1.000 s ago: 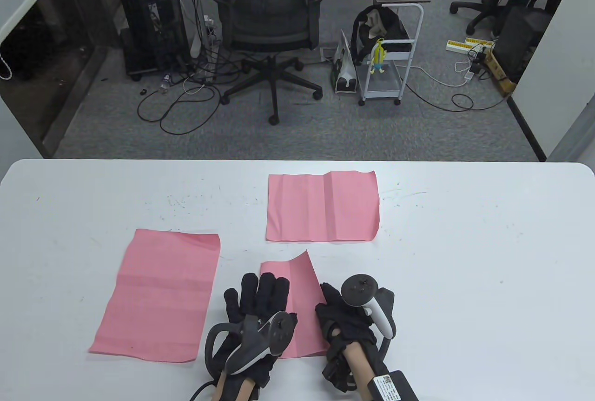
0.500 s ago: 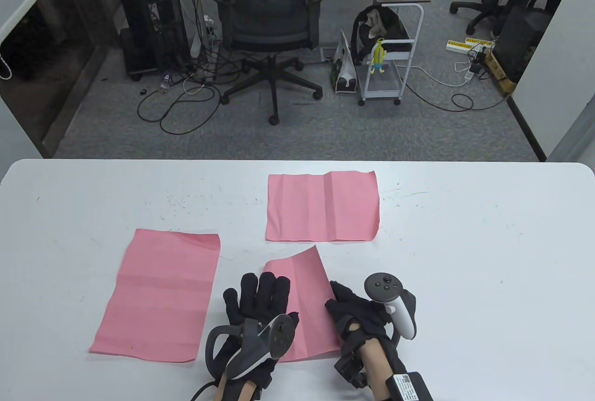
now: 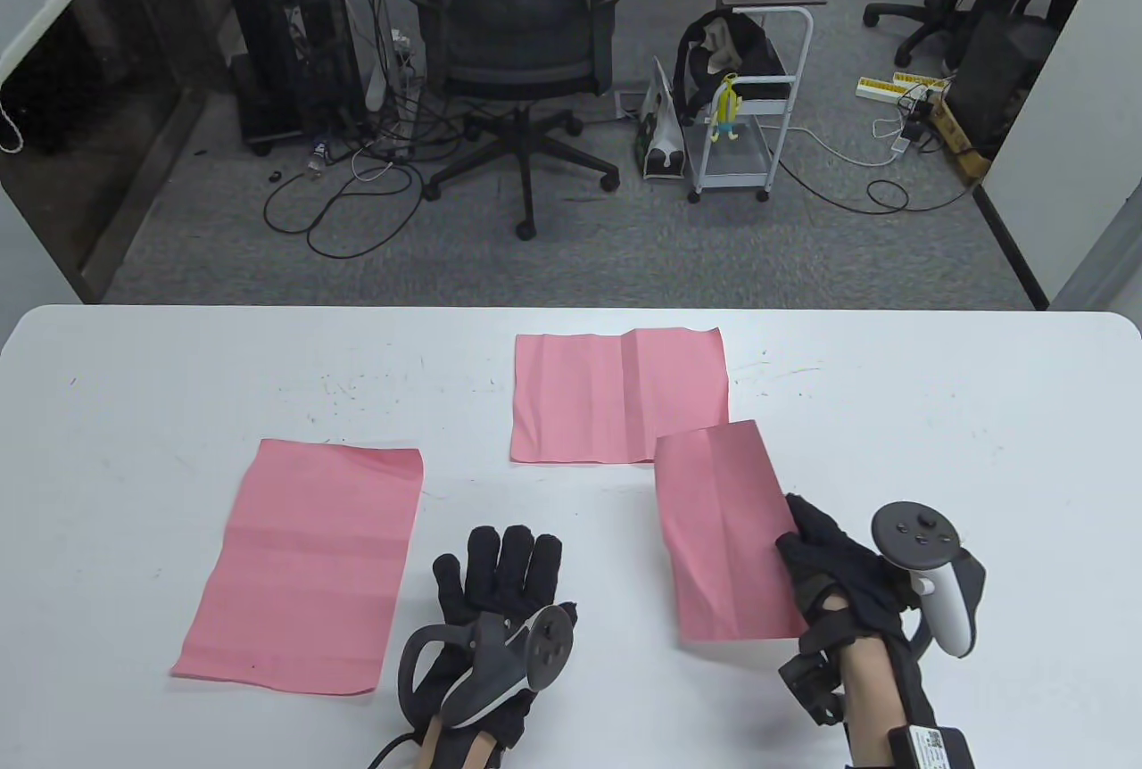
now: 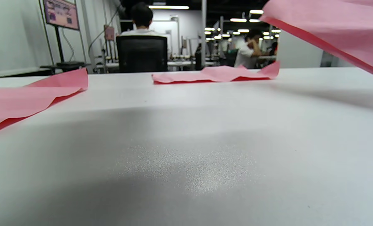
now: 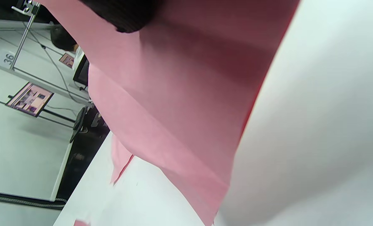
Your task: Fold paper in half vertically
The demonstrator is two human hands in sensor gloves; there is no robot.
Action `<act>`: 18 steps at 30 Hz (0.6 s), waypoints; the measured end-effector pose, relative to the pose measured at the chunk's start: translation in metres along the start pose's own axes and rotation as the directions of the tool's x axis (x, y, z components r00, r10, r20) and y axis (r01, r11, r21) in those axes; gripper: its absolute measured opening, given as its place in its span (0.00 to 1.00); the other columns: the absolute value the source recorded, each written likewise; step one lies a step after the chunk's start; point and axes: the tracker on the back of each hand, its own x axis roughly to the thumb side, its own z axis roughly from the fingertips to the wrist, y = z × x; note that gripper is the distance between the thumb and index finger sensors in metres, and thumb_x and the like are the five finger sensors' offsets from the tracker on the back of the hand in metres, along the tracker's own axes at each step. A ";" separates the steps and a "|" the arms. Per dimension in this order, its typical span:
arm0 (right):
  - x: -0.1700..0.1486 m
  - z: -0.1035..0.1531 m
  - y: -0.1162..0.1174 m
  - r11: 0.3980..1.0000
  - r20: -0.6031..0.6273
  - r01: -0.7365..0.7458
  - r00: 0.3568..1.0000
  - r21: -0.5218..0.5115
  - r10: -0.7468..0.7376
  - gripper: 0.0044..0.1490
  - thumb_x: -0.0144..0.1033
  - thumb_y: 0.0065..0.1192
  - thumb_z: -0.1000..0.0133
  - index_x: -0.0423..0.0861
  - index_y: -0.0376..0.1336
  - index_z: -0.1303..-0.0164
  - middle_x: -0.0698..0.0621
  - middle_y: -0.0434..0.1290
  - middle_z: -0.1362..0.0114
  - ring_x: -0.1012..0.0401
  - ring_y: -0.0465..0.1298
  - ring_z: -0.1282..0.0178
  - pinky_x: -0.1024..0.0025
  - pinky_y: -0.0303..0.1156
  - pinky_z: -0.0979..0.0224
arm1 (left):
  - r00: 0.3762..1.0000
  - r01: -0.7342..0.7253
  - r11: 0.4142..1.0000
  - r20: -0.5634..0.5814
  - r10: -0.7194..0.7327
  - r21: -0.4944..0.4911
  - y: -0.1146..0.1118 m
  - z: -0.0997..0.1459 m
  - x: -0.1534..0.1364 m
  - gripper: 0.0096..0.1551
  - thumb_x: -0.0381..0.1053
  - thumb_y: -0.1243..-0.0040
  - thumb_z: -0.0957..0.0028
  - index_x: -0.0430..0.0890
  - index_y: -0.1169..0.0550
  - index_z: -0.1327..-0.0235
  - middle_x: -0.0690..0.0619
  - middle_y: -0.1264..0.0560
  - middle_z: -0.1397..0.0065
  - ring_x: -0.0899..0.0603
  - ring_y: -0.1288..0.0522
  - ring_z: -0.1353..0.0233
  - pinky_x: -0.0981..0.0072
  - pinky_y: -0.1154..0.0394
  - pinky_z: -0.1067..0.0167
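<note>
My right hand [image 3: 816, 550] pinches the right edge of a folded pink paper [image 3: 723, 528] and holds it off the white table [image 3: 937, 448]; its far corner overlaps my sight of the far sheet. In the right wrist view a gloved fingertip [image 5: 123, 12] lies on the paper [image 5: 189, 94]. In the left wrist view the held paper [image 4: 330, 28] hangs above the table at upper right. My left hand [image 3: 500, 568] lies flat on the bare table with straight fingers, holding nothing.
An unfolded pink sheet [image 3: 308, 564] lies left of my left hand. A creased pink sheet [image 3: 607, 394] lies further back near the table's middle. An office chair [image 3: 517, 28] and a white cart [image 3: 749, 118] stand on the floor beyond the table.
My right hand has carried the folded paper from under my left hand's fingers up and to the right. The left hand stayed flat in place, now on bare table.
</note>
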 end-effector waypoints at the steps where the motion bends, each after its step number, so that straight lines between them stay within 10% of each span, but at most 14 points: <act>1: -0.003 0.000 -0.008 1.000 -0.011 0.001 1.000 -0.014 -0.001 0.31 0.39 0.64 0.47 0.58 0.61 0.31 0.58 0.78 0.36 0.62 0.84 0.48 0.64 0.79 0.44 | 1.000 0.001 1.000 0.000 -0.001 0.001 0.000 0.000 0.000 0.45 0.69 0.68 0.40 0.54 0.56 0.11 0.45 0.55 0.06 0.28 0.58 0.11 0.22 0.56 0.23; 10: -0.047 -0.002 -0.072 0.991 -0.186 -0.074 0.981 -0.114 0.052 0.32 0.38 0.63 0.46 0.54 0.60 0.30 0.55 0.78 0.37 0.61 0.83 0.49 0.62 0.78 0.44 | 1.000 0.014 1.000 0.000 -0.014 0.004 0.001 0.000 0.001 0.45 0.69 0.68 0.40 0.54 0.56 0.11 0.45 0.55 0.06 0.29 0.58 0.11 0.22 0.56 0.23; 18: -0.090 -0.017 -0.084 0.976 -0.325 -0.191 0.934 -0.101 0.149 0.32 0.38 0.63 0.46 0.54 0.60 0.29 0.56 0.78 0.37 0.61 0.83 0.49 0.62 0.78 0.43 | 1.000 0.028 1.000 -0.005 -0.028 -0.009 0.002 0.001 0.002 0.45 0.69 0.69 0.40 0.54 0.56 0.11 0.45 0.55 0.06 0.29 0.57 0.10 0.22 0.56 0.23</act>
